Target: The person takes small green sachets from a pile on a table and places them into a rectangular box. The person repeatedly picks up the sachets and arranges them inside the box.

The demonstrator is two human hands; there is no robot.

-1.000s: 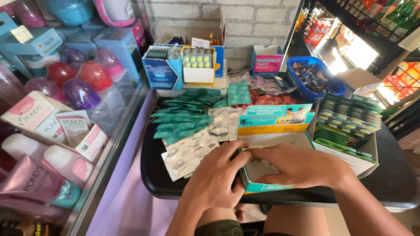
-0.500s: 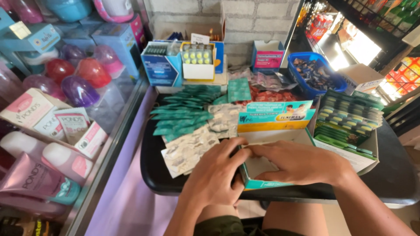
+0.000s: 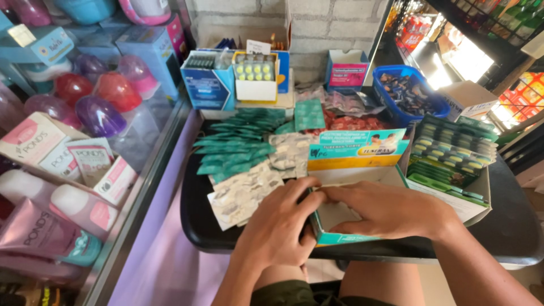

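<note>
An open teal and white cardboard box (image 3: 340,215) with a yellow raised lid flap (image 3: 357,150) lies on the black tray (image 3: 192,221) in front of me. My left hand (image 3: 280,226) grips the box's left wall, fingers curled over its rim. My right hand (image 3: 391,209) lies across the box opening, fingertips meeting the left hand's at the top left corner. What is inside the box is mostly hidden. Silver blister strips (image 3: 243,192) lie just left of my left hand.
Green sachet strips (image 3: 238,147) are spread behind the silver strips. A carton of green blister packs (image 3: 450,153) stands to the right, a blue basket (image 3: 408,96) behind it. Small medicine boxes (image 3: 255,76) line the wall. A glass case (image 3: 73,164) of cosmetics flanks the left.
Both hands stay on the box; the fingers have shifted slightly closer together at its top left corner. The view has moved a little nearer.
</note>
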